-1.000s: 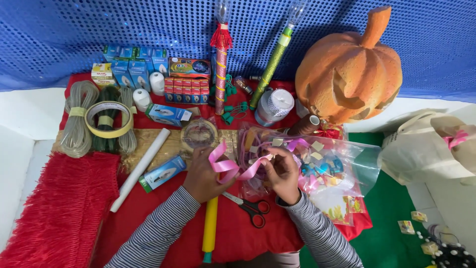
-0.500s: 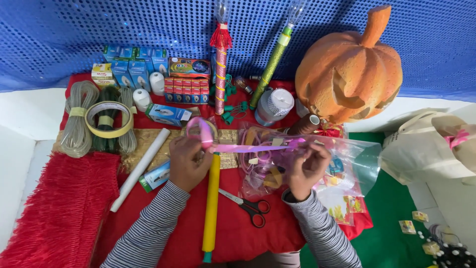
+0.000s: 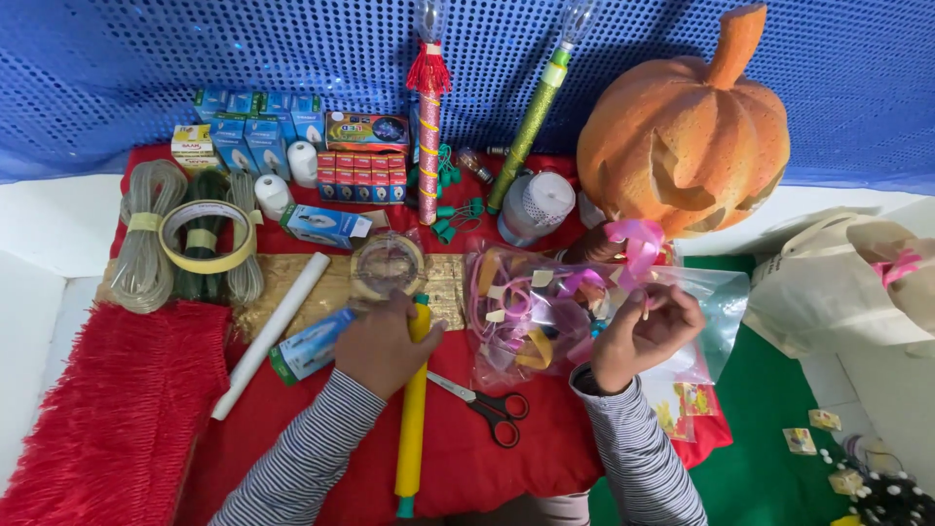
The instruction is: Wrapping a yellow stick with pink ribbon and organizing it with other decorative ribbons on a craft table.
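Note:
My right hand is closed on a pink ribbon that curls up above it, over a clear plastic bag full of coloured ribbons. My left hand rests on the upper end of a long yellow stick lying on the red cloth. A clear tape roll sits just beyond the left hand. Black-handled scissors lie between my forearms.
A big orange carved pumpkin stands at the back right. Small boxes, thread spools, two glittery tubes and cord coils fill the back. A white rolled tube, a red fringed mat and a beige bag lie around.
The ribbon was stretched between both hands. My left hand has let go and dropped onto the yellow stick, while my right hand moved right and up with the ribbon.

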